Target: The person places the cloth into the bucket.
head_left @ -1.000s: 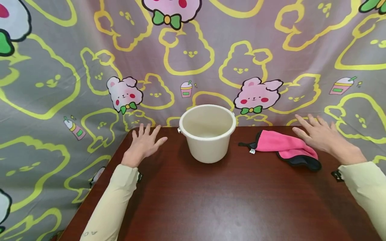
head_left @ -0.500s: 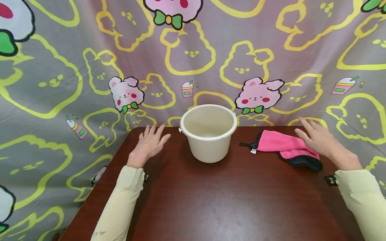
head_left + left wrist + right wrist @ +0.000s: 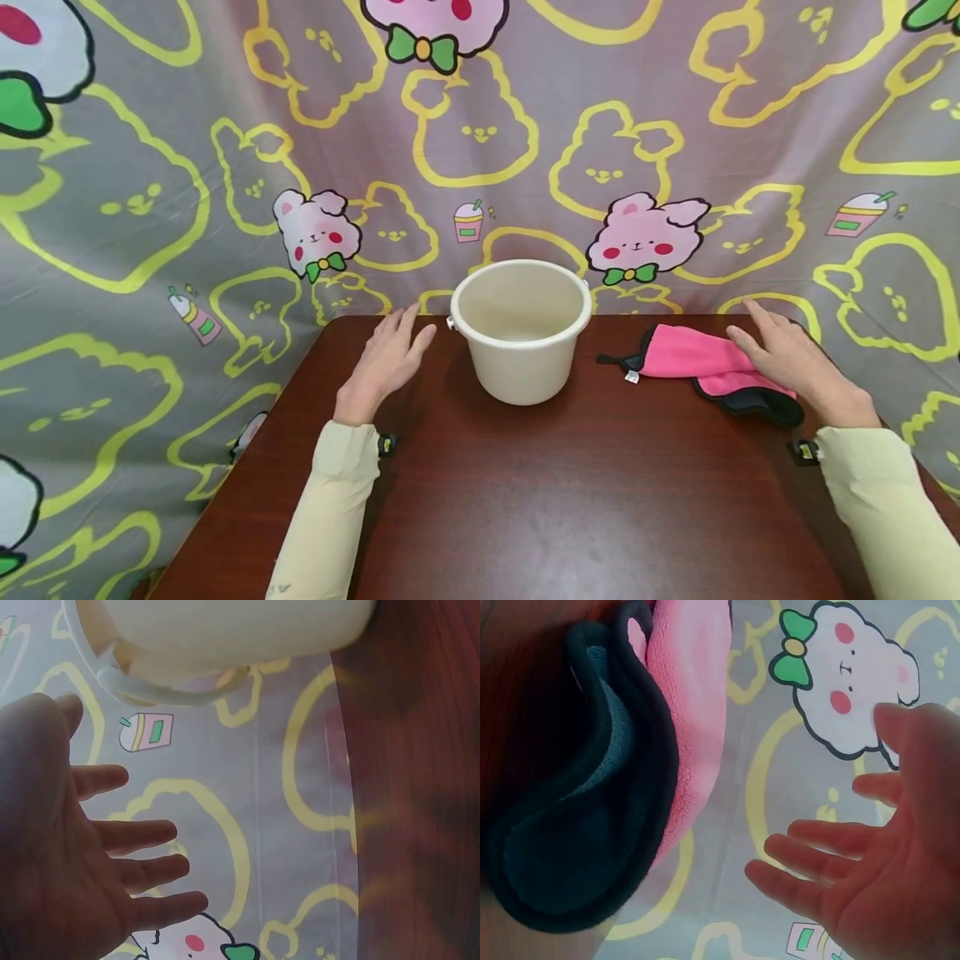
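My left hand hovers left of a cream plastic bucket, fingers straight and palm turned toward it. The left wrist view shows the spread fingers apart from the bucket, with nothing in them. A pink cloth with a dark underside and black trim lies folded to the right of the bucket, its hanging loop pointing left. Over the cloth's right end is my right hand, fingers extended and holding nothing. In the right wrist view the cloth and the hand are apart.
Everything stands on a dark red-brown wooden table. A grey curtain printed with cartoon bears and rabbits hangs right behind the table's far edge and along its left side. The bucket is near that back edge.
My left hand has moved right, closer to the bucket, its palm turning inward. The right hand has shifted slightly left over the cloth and turned inward too. Bucket and cloth stay put.
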`<state>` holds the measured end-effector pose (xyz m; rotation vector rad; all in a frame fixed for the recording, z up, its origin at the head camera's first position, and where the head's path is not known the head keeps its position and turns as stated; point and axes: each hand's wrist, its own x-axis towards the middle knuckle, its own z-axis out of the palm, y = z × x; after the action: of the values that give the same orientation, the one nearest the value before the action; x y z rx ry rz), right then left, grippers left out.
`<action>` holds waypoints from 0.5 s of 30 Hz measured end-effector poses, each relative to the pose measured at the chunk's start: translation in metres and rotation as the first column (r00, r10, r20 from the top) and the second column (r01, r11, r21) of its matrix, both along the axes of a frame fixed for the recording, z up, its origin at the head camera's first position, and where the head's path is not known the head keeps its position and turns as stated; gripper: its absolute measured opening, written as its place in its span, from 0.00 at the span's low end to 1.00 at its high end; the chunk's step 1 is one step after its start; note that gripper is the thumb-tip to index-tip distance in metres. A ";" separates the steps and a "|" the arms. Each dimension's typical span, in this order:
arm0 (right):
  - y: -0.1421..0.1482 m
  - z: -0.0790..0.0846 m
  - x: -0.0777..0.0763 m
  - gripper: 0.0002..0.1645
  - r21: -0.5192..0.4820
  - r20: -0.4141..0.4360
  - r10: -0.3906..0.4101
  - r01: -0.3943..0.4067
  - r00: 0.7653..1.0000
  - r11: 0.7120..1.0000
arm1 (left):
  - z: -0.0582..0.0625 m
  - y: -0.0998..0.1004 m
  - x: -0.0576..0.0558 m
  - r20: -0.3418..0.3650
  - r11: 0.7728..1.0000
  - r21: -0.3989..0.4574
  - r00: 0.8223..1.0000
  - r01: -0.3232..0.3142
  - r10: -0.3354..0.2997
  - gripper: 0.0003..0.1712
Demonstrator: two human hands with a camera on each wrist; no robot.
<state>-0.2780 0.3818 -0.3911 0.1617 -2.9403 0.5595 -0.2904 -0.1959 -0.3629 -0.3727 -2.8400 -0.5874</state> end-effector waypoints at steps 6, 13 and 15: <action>0.002 -0.007 -0.003 0.46 0.035 -0.022 0.001 -0.001 1.000 0.999 | 0.000 0.015 0.005 -0.009 0.996 0.084 1.000 0.002 -0.001 0.39; -0.001 -0.017 -0.007 0.42 0.062 0.060 -0.017 0.014 0.998 0.998 | -0.004 0.029 0.007 -0.017 0.985 0.174 1.000 -0.019 0.022 0.40; 0.000 -0.019 -0.007 0.43 0.074 0.100 -0.028 0.020 0.995 0.997 | -0.005 0.033 0.007 -0.011 0.976 0.219 1.000 0.000 0.003 0.40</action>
<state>-0.2851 0.3823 -0.4106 0.1088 -3.0584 0.4703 -0.2837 -0.1624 -0.3679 -0.3332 -2.7265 -0.8849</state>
